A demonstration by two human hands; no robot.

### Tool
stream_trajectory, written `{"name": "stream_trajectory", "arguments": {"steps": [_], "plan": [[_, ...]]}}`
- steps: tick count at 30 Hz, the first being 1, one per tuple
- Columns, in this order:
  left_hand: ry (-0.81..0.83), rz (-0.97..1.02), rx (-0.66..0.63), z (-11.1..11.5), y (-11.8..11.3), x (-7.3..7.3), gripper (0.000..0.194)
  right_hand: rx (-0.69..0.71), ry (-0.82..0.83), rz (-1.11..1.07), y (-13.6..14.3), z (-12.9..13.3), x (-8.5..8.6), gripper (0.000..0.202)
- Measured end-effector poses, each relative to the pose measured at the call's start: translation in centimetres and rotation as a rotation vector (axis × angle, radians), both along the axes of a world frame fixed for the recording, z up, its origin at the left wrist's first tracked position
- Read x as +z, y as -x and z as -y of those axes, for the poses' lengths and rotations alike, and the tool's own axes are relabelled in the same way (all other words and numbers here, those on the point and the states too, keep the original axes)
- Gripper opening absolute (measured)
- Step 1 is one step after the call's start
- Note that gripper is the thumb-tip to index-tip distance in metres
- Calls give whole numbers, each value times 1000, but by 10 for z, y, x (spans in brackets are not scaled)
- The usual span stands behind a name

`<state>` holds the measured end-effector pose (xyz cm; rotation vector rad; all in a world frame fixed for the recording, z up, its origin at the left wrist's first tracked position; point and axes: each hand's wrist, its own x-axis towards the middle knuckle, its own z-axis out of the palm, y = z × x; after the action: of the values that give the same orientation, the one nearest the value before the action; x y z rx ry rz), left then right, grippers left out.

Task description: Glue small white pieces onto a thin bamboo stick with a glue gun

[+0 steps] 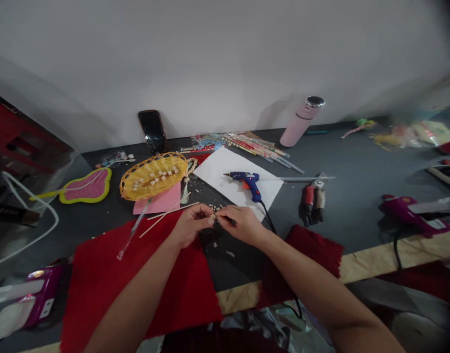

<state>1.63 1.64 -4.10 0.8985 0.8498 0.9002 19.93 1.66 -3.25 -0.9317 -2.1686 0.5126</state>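
As I see it from afar, a small pale piece [212,216] sits between the left hand [191,224] and the right hand [241,223], too tiny for me to read its long axis. I have the left pinching it between thumb and forefinger; the right, fingers curled, is close against its other side, gripping or not I cannot tell, with the glue gun [249,183] just beyond

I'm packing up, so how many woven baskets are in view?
1: the yellow basket, beyond the left hand, resting partly over a pink sheet.
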Motion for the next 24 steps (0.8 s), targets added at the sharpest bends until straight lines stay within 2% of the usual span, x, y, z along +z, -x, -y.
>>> {"name": "stream_trajectory", "arguments": {"steps": [5,10,15,18,24], "plan": [[25,5,-4,0,-1,4,23,-29,18,-4,0,-1,-1,15],[77,34,29,0,0,3,24,-186,207,-165,-4,-2,0,12],[72,86,41,0,2,-2,24,-234,377,-348,-8,-3,7,15],[79,100,34,-1,2,1,29,-166,392,-403,-6,-3,8,17],[75,93,19,-1,0,3,39,52,352,-233,2,1,1,24]]}}
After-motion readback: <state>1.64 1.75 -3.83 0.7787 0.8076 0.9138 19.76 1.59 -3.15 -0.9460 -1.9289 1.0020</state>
